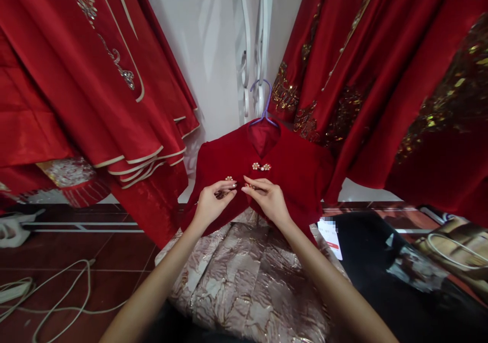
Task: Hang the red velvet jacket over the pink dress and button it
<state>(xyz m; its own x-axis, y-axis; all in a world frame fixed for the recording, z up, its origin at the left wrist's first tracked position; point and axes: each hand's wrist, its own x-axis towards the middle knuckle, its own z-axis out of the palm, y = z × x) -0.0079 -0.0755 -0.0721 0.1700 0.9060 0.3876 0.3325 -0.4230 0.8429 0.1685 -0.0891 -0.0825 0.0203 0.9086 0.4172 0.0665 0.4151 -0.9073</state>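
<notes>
Head view: at twelve o'clock, left hand (211,200) and right hand (271,199) pinch fasteners (229,179); I'd hold this soft-looking jacket (223,157) there.

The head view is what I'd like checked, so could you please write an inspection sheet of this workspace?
Surface: shiny patterned fabric below the red jacket; its support is hidden.
Things in hand: red jacket with a purple hanger at its collar, one beaded closure joined near the neck.
Clutter: crumpled clear plastic and a tan bundle at right.
Hands: left hand and right hand at the jacket front; exact grip unclear.
Cables: white cable looped on the tiled floor, left.
Surroundings: red garments hang on both sides; white wall behind.
</notes>
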